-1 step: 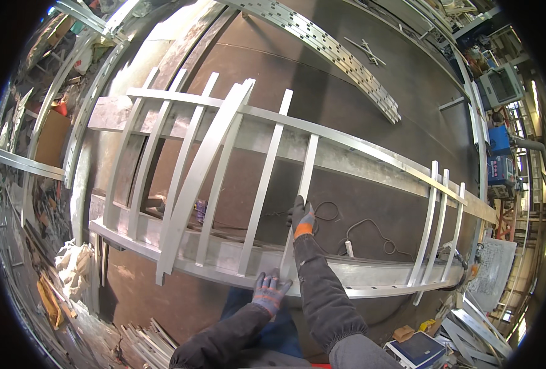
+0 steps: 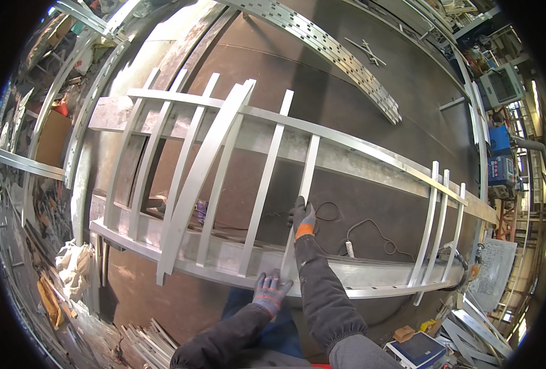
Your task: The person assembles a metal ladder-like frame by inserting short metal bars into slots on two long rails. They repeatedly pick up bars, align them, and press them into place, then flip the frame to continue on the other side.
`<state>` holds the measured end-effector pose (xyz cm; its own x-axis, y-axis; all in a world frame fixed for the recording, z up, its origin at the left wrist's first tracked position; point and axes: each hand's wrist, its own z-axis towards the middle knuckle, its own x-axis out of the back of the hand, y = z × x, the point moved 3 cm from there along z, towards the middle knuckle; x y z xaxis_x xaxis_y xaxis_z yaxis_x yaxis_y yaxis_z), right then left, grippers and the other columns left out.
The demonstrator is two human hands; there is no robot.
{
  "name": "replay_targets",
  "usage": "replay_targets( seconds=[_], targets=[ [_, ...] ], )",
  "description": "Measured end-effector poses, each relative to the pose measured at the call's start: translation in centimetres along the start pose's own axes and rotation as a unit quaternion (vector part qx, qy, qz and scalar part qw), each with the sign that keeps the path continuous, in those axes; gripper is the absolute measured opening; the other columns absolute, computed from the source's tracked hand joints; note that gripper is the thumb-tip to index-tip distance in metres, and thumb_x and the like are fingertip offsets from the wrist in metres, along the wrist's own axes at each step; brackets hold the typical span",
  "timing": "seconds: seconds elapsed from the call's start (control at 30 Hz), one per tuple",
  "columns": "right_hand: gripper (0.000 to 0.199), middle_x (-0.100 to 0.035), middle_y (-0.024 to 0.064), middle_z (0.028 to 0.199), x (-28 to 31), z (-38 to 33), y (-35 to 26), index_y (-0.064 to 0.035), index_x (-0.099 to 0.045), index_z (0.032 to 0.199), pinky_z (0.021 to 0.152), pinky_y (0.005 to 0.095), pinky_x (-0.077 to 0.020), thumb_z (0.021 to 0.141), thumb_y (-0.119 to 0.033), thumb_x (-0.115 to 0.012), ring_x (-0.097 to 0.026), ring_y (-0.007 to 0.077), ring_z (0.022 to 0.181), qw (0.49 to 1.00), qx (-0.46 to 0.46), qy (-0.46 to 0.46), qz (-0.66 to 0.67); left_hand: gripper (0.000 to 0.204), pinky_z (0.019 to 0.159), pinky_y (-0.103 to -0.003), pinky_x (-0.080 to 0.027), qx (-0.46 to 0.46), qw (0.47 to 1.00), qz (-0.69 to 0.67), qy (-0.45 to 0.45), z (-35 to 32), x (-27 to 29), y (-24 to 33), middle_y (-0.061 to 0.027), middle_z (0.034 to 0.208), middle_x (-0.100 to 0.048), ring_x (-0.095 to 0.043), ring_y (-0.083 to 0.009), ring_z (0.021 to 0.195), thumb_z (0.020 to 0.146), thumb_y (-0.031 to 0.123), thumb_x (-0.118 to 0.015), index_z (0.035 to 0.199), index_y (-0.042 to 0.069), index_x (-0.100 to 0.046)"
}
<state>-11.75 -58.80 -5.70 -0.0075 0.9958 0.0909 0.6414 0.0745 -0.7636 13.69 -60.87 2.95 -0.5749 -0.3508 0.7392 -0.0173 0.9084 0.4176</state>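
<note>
A silvery metal frame lies before me, with a near rail (image 2: 377,292), a far rail (image 2: 354,143) and several crossbars between them. My right hand (image 2: 302,215), in a grey and orange glove, is closed round the middle of one crossbar (image 2: 310,166). At that bar's near end my left hand (image 2: 271,291), gloved too, rests on the near rail with fingers stretched out and slightly apart. Left of it stands another crossbar (image 2: 264,197). Farther left, a wider metal bar (image 2: 206,163) lies slanted over both rails. Three crossbars (image 2: 446,215) sit together at the right end.
Two thick beams (image 2: 340,169) support the frame. Beyond lies a bundle of slotted metal profiles (image 2: 346,67). A cable (image 2: 371,222) runs on the floor between the beams. Metal offcuts (image 2: 153,344) lie at the lower left, and a dark blue box (image 2: 417,352) at the lower right.
</note>
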Motion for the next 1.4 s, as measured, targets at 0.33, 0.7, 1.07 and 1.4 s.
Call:
replay_targets(
  seconds=[0.33, 0.7, 1.07, 1.4],
  targets=[
    [0.051, -0.064, 0.0123, 0.084, 1.5, 3.1, 1.2, 0.0012, -0.054, 0.113, 0.059, 0.0367, -0.0506, 0.099, -0.048, -0.059, -0.061, 0.0224, 0.068, 0.992, 0.088, 0.055, -0.067, 0.059, 0.12, -0.058, -0.017, 0.002, 0.999, 0.009, 0.043, 0.2, -0.3, 0.1, -0.0247, 0.149, -0.042, -0.047, -0.0386, 0.132, 0.092, 0.026, -0.054, 0.151, 0.031, -0.044],
    [0.046, -0.065, 0.0118, 0.074, 0.5, 5.9, 0.5, 0.0057, -0.058, 0.107, 0.053, 0.037, -0.048, 0.098, -0.039, -0.064, -0.06, 0.0184, 0.056, 0.866, 0.34, 0.226, -0.288, 0.053, 0.12, -0.057, -0.019, 0.005, 0.997, -0.001, 0.073, 0.3, -1.1, -0.1, -0.0247, 0.148, -0.044, -0.048, -0.0384, 0.13, 0.092, 0.029, -0.054, 0.146, 0.032, -0.051],
    [0.041, -0.064, 0.0143, 0.077, 1.2, 7.0, 2.0, 0.0031, -0.059, 0.11, 0.055, 0.0383, -0.0448, 0.099, -0.036, -0.063, -0.055, 0.023, 0.061, 0.932, 0.218, 0.172, -0.234, 0.056, 0.12, -0.058, -0.018, 0.004, 0.997, 0.013, 0.072, 0.4, -1.5, -0.1, -0.0229, 0.142, -0.049, -0.049, -0.0372, 0.13, 0.092, 0.027, -0.054, 0.148, 0.032, -0.047],
    [0.045, -0.063, 0.0165, 0.089, 0.8, 7.2, 1.2, 0.0029, -0.057, 0.115, 0.068, 0.0385, -0.0451, 0.099, -0.039, -0.062, -0.057, 0.0251, 0.079, 0.945, 0.205, 0.135, -0.217, 0.057, 0.12, -0.057, -0.019, -0.001, 0.995, 0.043, 0.087, 0.1, -1.2, 0.0, -0.0207, 0.138, -0.05, -0.049, -0.0365, 0.128, 0.093, 0.024, -0.053, 0.149, 0.031, -0.046]
  ],
)
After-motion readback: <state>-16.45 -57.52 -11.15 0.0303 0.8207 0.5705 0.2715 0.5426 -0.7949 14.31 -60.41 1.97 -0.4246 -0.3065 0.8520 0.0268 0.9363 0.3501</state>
